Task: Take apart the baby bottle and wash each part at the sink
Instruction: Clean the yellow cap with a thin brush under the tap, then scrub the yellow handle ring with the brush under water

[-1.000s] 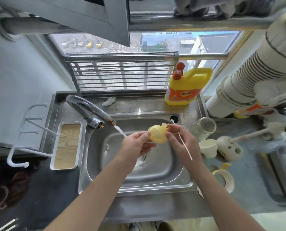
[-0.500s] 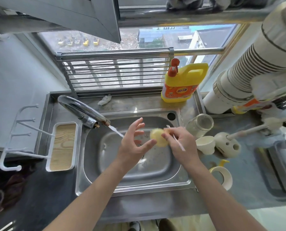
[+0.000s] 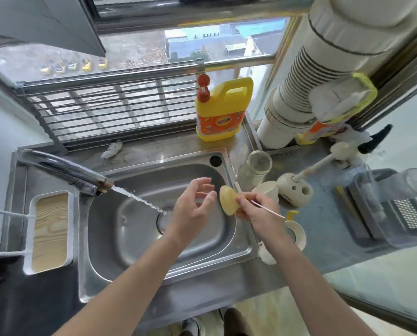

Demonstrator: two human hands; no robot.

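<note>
Right hand [image 3: 258, 213] is pinching my yellow bottle part [image 3: 227, 200] and thin brush [image 3: 268, 209] over the sink [image 3: 129, 241]; left hand [image 3: 192, 207] is hovering open.

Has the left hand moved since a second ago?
Yes. The left hand let go of the yellow bottle part and shifted right: it was over the sink drain before; now the drain shows left of it.
</note>
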